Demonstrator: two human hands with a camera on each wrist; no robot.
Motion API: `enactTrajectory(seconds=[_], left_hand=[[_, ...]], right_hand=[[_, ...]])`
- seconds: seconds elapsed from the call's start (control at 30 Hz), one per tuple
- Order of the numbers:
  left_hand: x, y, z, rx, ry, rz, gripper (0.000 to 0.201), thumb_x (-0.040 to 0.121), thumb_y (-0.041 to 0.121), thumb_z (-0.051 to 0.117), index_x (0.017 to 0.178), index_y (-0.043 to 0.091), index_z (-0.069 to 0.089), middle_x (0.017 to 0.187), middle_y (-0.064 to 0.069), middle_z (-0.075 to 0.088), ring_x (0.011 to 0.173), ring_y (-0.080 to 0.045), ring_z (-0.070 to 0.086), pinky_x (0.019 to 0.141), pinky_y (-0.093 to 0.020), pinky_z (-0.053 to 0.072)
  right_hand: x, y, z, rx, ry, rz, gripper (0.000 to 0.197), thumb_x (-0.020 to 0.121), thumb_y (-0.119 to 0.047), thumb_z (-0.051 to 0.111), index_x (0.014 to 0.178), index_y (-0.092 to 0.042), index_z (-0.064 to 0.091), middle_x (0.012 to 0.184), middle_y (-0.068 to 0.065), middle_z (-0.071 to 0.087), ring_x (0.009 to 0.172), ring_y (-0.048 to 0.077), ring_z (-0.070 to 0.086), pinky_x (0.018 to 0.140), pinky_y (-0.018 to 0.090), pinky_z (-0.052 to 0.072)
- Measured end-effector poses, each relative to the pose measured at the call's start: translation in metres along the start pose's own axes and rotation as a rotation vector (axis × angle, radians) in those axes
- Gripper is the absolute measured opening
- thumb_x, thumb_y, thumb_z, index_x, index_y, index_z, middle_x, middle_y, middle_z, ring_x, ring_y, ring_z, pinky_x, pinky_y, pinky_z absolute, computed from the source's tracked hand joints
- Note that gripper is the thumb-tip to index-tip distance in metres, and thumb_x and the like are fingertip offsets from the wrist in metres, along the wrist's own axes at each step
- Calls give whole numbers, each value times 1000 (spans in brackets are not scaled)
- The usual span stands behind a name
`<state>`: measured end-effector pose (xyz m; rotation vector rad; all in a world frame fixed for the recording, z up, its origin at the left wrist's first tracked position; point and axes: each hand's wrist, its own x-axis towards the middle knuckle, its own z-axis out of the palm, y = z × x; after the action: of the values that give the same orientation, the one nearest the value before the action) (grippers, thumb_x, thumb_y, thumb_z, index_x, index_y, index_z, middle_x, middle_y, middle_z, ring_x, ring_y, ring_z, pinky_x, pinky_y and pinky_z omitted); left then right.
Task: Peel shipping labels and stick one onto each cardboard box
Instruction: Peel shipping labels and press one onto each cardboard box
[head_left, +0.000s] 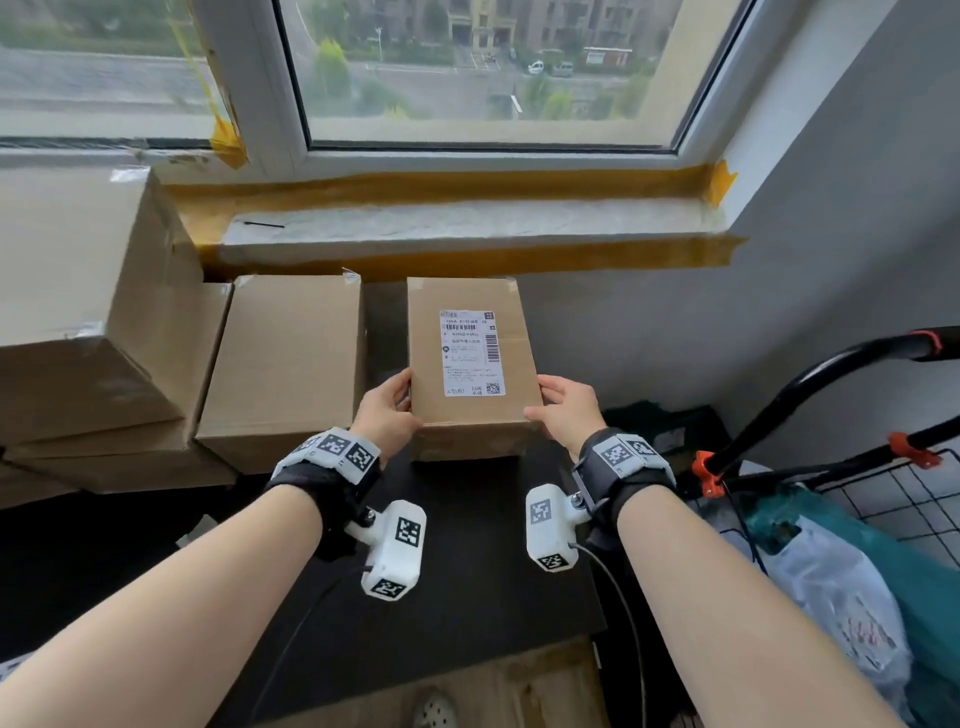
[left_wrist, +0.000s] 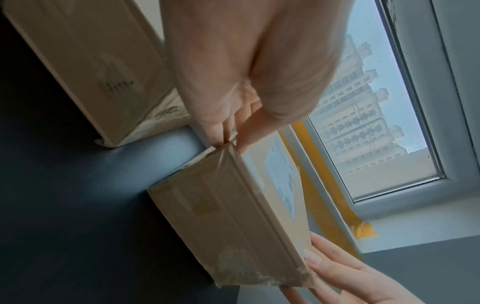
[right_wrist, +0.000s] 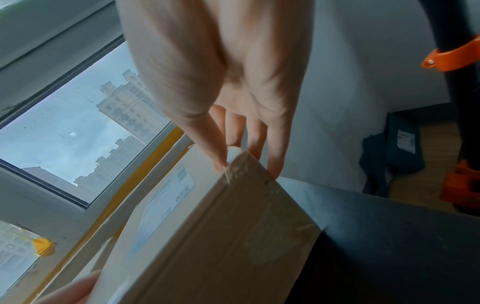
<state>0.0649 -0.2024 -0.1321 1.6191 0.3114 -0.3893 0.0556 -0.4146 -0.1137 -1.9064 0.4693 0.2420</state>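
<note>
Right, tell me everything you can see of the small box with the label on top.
The small box is plain brown cardboard, closed, lying flat on the dark table below the windowsill. A white shipping label with barcodes and a QR code is stuck flat on its top face. Clear tape covers the near side and wraps its corners. The left hand and right hand hold its two near corners, thumbs on top, fingers down the sides. It stands apart from the larger box on its left.
</note>
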Motion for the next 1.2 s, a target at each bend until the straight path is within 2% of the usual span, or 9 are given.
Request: enactTrajectory(seconds=[0.17,0.3,0.4,0.47,0.53,0.63,0.77,1.03,1.2], left_hand=[[8,0,12,-11,-10,9,78,76,-26,52,144,6,30,149,-10,36,138,-24,35,109,-41,38],[9,-2,15,45,-8,5,78,78,-26,47,145,7,27,151,-10,32,139,-24,33,110,-41,36],[4,3,15,151,-26,57,74,81,-22,48,145,8,27,148,-7,37,136,-23,37,107,-30,37],[-3,6,12,304,-43,133,69,84,-13,52,145,12,31,144,-4,44,132,-22,43,103,-26,39],[-14,9,4,477,-38,189,65,87,0,56,145,18,32,143,-4,46,130,-23,46,104,-30,41],[-36,16,-17,733,-9,273,55,91,16,54,143,23,36,140,-3,49,126,-23,49,100,-29,41],[-62,23,-60,1030,17,360,50,94,25,48,142,24,36,149,0,37,135,-20,39,111,-34,34],[-96,9,-147,1400,90,329,48,96,24,42,144,22,33,154,-3,26,141,-22,28,113,-36,28],[-96,-16,-175,1453,92,297,53,96,22,41,146,21,26,156,-4,20,143,-19,21,114,-33,25]], right_hand=[[13,4,-8,-4,18,20,56,80,12,61,133,-3,48,137,14,52,130,21,46,106,38,42],[16,8,-12,-37,16,-16,54,78,12,63,129,-2,51,134,14,54,129,22,47,102,28,39],[16,7,-11,-100,19,-28,52,78,8,65,127,-4,54,131,12,57,126,22,51,102,29,40],[11,4,-10,-135,33,-48,52,78,1,67,128,-6,54,129,10,59,123,23,53,103,30,41],[3,-3,-7,-201,57,-92,55,80,-9,70,132,-10,50,131,6,57,124,22,52,100,25,39],[-14,-21,3,-350,90,-177,60,83,-22,68,137,-14,45,140,5,50,130,22,45,105,30,36],[-38,-45,35,-437,22,-290,55,85,-25,66,136,-15,47,138,5,52,126,23,49,103,30,37],[-65,-63,117,-610,-164,-441,50,90,-27,58,137,-16,45,143,3,46,132,23,43,108,33,33],[-64,-57,157,-677,-242,-424,52,92,-29,54,140,-15,40,149,6,39,137,22,36,113,36,30]])
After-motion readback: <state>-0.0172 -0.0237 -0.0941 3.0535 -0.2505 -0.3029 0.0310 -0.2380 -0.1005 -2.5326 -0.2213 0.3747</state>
